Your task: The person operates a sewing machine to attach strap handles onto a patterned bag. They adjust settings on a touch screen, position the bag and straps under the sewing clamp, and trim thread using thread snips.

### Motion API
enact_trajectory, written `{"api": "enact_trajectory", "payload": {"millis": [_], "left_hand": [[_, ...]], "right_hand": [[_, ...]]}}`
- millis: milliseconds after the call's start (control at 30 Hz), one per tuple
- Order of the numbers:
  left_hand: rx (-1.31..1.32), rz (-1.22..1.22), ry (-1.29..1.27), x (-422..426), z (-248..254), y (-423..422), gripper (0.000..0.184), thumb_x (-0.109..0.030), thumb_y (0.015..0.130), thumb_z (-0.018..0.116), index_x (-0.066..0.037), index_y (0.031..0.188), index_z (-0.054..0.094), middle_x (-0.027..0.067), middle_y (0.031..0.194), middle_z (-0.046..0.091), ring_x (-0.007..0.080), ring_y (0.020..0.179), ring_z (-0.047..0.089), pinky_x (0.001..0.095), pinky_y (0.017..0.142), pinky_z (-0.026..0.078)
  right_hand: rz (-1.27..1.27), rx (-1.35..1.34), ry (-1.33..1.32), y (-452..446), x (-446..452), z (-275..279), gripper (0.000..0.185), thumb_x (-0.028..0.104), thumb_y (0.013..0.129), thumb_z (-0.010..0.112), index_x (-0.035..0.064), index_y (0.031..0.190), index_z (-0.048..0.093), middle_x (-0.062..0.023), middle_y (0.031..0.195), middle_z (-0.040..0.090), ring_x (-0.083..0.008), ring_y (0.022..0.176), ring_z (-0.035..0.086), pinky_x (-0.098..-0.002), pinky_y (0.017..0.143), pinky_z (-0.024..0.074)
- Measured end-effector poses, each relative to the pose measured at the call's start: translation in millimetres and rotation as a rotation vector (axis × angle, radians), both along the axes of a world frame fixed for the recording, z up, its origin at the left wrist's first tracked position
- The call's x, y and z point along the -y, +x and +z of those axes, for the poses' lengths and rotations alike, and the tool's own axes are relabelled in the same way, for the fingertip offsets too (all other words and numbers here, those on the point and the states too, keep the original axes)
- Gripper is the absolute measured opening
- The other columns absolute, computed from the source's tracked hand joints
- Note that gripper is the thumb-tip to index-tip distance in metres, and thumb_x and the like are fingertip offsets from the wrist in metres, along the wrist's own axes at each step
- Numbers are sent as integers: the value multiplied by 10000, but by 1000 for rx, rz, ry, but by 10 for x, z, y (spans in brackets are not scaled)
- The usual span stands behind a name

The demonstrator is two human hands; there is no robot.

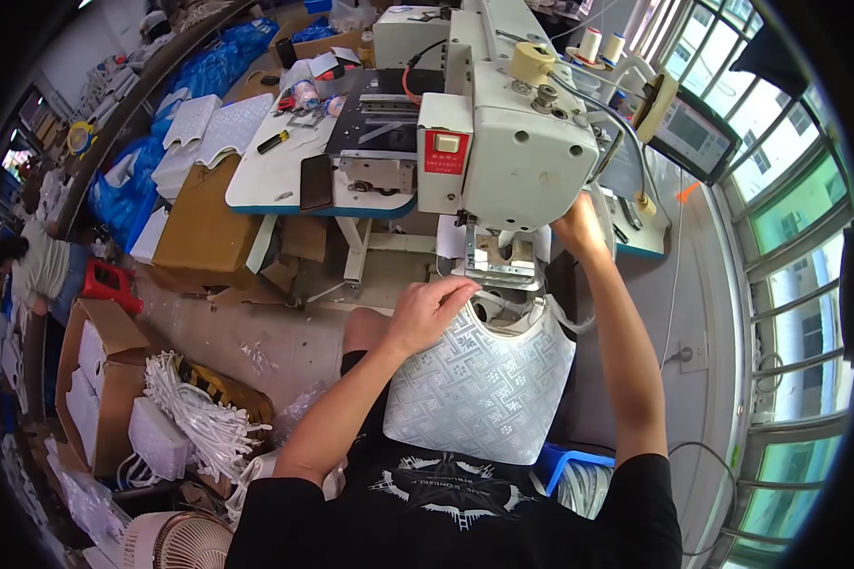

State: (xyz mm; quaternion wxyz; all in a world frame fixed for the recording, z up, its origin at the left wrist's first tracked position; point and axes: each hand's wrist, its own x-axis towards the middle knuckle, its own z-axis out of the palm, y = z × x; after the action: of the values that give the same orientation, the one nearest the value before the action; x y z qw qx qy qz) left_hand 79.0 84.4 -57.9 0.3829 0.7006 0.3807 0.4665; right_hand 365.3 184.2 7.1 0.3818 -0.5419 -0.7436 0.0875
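A silvery-white patterned handbag [479, 379] hangs in front of the sewing machine [527, 142], its curved top edge close under the machine's metal clamp [503, 261]. My left hand [430, 313] is closed on the bag's upper left corner, thumb and fingers pinched together at the edge. To the right of the machine head, my right hand [579, 226] reaches up beside the needle area. Its fingers are mostly hidden behind the housing, so what they touch does not show. A pale strap [571, 321] curves out at the bag's upper right.
A phone [316, 182] and a yellow-black screwdriver [273, 142] lie on the machine table. Left of me stand a carton [100, 379] and a bundle of white straps [194, 417]. A blue basket [550, 460] is by my right side, and a fan [176, 542] stands lower left.
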Motion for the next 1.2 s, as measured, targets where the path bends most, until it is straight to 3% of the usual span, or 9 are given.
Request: {"api": "enact_trajectory", "payload": {"millis": [100,367,467,600,733,867,1033,1133,1200], "left_hand": [[-86,-23,-11,17,133,28,288,-254,1042,664,-102,1273,744,141,753,688,211,625,668,361,614,508],[-383,-45,78,71,146,173,425,-356,1018,684,-132,1380,688,162,697,686,365,639,698,435,620,536],[-430,-38,118,51,151,177,473,-404,1011,680,-115,1385,673,182,704,693,386,672,714,467,633,548],[-546,-28,115,38,208,167,518,-457,1006,668,-91,1373,665,188,712,707,409,712,728,504,654,564],[-608,-48,97,44,255,183,544,-484,1010,649,-70,1363,654,195,736,721,429,731,729,529,662,568],[-669,-71,92,34,266,190,560,-497,1020,626,-53,1362,634,210,777,733,454,748,725,546,668,565],[-731,-31,147,16,217,250,595,-545,1020,605,-42,1337,630,220,747,728,470,720,725,575,640,566],[-801,-32,104,45,232,295,574,-506,1033,592,-31,1354,600,254,798,726,499,763,713,591,680,554],[-840,-37,92,42,273,342,564,-487,1040,586,-25,1362,584,272,824,725,514,784,707,598,700,548]], "right_hand": [[94,25,-15,77,-98,-65,208,90,848,775,52,1053,770,-232,939,736,-430,873,727,-442,762,575],[168,155,-25,-149,105,-127,180,115,810,731,50,976,759,-201,928,731,-422,927,697,-496,803,585],[180,125,5,-208,137,-82,307,4,772,710,52,1072,753,-218,937,744,-468,889,709,-477,773,590],[163,227,28,-212,124,-94,182,85,804,711,45,979,742,-198,958,725,-417,961,690,-494,840,589],[184,163,29,-233,167,-3,288,-9,769,693,43,1048,744,-235,1010,736,-463,959,703,-494,818,594],[245,124,173,-263,145,-88,277,9,776,697,35,1049,736,-229,1028,730,-465,938,701,-505,823,599],[280,91,110,-256,176,0,286,32,789,711,41,1073,730,-216,1064,721,-458,948,696,-512,841,596],[230,164,120,-246,155,-33,167,97,827,756,83,993,752,-124,987,721,-352,967,672,-458,838,586],[225,134,162,-253,124,-76,158,106,830,760,87,986,754,-114,975,718,-341,969,665,-450,840,584]]}}
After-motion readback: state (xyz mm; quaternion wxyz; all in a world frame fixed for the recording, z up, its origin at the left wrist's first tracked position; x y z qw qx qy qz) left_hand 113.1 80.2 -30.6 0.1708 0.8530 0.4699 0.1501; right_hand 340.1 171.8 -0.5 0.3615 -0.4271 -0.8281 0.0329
